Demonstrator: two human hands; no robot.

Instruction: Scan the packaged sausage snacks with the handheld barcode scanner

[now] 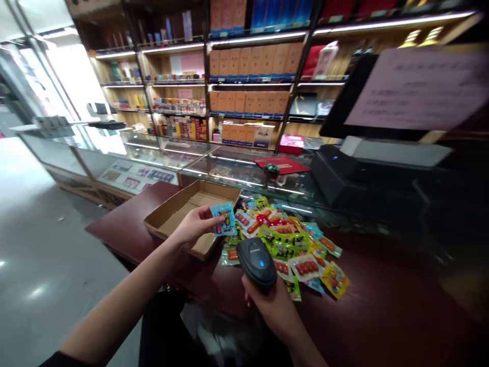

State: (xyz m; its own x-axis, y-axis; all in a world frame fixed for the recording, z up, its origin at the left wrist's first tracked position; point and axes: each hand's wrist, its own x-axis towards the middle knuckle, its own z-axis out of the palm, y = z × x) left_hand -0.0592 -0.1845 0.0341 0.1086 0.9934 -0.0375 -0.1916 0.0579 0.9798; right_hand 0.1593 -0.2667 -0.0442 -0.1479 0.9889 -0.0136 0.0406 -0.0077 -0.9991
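Observation:
Between the thumb and fingers of my left hand (198, 224) is a small blue snack packet (223, 219), held up over the right edge of an open cardboard box (171, 208). My right hand (273, 303) is wrapped round a black barcode scanner (256, 261) with a blue light on top. Beyond the scanner, a heap of colourful snack packets (284, 239) is spread on the dark red table (382, 311). A yellow packet (335, 279) lies at the heap's right end.
A glass counter (225, 165) runs behind the table, with a red folder (282, 164) on it. A black register with a monitor (344, 173) stands at the right. Shelves of boxed goods (252, 63) line the back wall.

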